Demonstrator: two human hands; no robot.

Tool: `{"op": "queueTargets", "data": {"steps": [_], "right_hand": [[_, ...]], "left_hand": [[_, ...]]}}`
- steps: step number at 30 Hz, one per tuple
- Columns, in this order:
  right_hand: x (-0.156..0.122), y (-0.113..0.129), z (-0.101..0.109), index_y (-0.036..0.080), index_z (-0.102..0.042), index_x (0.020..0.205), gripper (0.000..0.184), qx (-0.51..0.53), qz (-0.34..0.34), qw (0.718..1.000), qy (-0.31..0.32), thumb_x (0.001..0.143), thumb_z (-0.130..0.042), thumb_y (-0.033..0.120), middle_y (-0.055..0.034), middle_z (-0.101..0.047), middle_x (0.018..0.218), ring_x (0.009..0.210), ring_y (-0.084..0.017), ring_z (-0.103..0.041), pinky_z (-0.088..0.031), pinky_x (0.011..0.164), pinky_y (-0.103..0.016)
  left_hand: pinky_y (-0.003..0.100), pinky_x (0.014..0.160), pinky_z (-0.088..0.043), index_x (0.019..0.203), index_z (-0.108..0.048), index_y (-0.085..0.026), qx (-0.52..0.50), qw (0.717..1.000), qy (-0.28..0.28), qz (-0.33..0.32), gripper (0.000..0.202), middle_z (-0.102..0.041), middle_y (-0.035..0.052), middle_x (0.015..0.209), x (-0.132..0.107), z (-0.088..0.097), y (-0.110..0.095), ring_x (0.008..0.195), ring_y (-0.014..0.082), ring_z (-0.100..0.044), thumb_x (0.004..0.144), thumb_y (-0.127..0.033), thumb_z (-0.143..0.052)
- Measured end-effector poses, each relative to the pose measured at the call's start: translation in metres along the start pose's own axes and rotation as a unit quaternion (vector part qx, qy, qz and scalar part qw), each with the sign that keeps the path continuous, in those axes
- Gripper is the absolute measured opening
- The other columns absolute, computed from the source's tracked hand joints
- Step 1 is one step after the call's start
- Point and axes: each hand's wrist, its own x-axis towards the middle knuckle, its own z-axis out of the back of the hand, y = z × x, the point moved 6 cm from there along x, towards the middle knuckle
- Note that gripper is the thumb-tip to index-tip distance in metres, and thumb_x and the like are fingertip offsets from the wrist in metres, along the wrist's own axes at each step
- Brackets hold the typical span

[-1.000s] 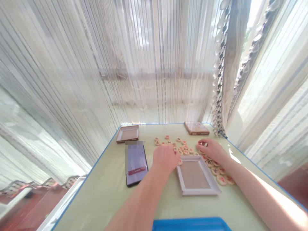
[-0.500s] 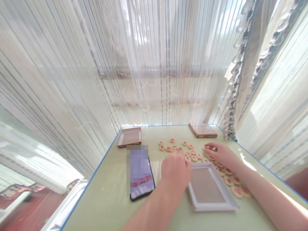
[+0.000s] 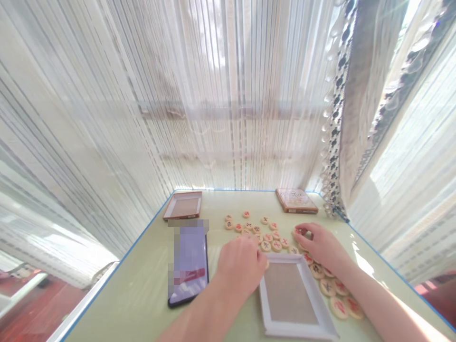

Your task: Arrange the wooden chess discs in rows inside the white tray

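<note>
Several round wooden game pieces with red and black marks lie scattered on a pale green table. My left hand rests knuckles-up at the near edge of the pieces, fingers curled, touching the top left corner of a white shallow tray. Whether it holds a piece is hidden. My right hand pinches a piece between thumb and fingertips, just beyond the tray's far right corner. More pieces trail along the tray's right side under my right forearm.
A phone lies left of my left hand. A brown-rimmed tray sits at the far left of the table and a brown box at the far right. Striped sheer curtains hang close round the table.
The camera has tilted and shifted, so everything slid in the picture. My left hand stays at the tray's corner and my right hand stays on the pieces with its fingers pinched.
</note>
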Motion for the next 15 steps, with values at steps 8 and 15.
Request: {"op": "queueTargets", "data": {"steps": [8, 15], "right_hand": [[0.0001, 0.0015, 0.0008, 0.02, -0.067, 0.088, 0.03, -0.003, 0.008, 1.0, -0.014, 0.077, -0.046, 0.04, -0.0061, -0.068, 0.092, 0.086, -0.023, -0.061, -0.045, 0.078, -0.033], [-0.0033, 0.0057, 0.0002, 0.022, -0.067, 0.087, 0.03, -0.023, 0.001, 1.0, -0.004, 0.079, -0.044, 0.04, -0.0061, -0.067, 0.094, 0.087, -0.023, -0.061, -0.045, 0.077, -0.034]], "left_hand": [[0.029, 0.059, -0.042, 0.078, -0.061, -0.019, 0.013, 0.999, 0.029, -0.043, 0.026, -0.064, 0.0047, 0.078, -0.0013, -0.0005, -0.0049, 0.07, 0.0194, -0.062, 0.087, -0.023, -0.037], [0.028, 0.057, -0.04, 0.074, -0.059, -0.019, 0.03, 0.998, 0.014, -0.049, 0.029, -0.064, 0.0046, 0.076, 0.0012, -0.0016, -0.0022, 0.069, 0.0188, -0.062, 0.087, -0.02, -0.034]]}}
